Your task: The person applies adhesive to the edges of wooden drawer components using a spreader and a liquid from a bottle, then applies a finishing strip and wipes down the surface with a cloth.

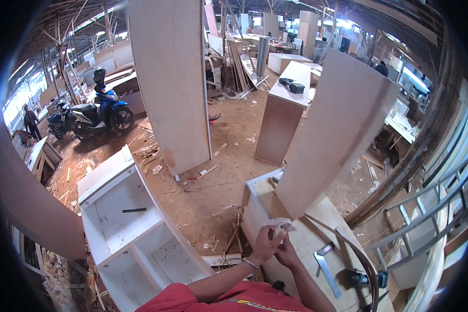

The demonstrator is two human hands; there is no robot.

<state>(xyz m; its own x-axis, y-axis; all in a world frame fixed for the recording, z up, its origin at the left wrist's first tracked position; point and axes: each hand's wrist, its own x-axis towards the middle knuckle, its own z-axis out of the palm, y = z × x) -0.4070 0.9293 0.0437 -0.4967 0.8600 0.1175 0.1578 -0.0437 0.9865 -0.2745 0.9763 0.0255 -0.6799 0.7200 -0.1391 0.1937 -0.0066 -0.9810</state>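
Observation:
My left hand [264,246] and my right hand [286,254] are close together above the near end of a pale wooden cabinet panel [301,248]. Between their fingers is a small crumpled whitish packet [283,224], perhaps a plastic bag; its contents do not show. The fingers of both hands are bent closed around it. Right of the hands, a metal try square [325,266] lies on the panel. Beside it is a dark and teal cordless drill [368,279]. A tall pale board [333,130] rises just beyond the hands.
A white cabinet carcass [164,249] with open compartments lies at my left, a dark strip inside. Ahead stand a tall panel [174,93] and a box cabinet [283,117] bearing another drill [292,85]. A ladder [426,213] leans right. Wood scraps litter the floor; a blue motorbike [101,112] is parked far left.

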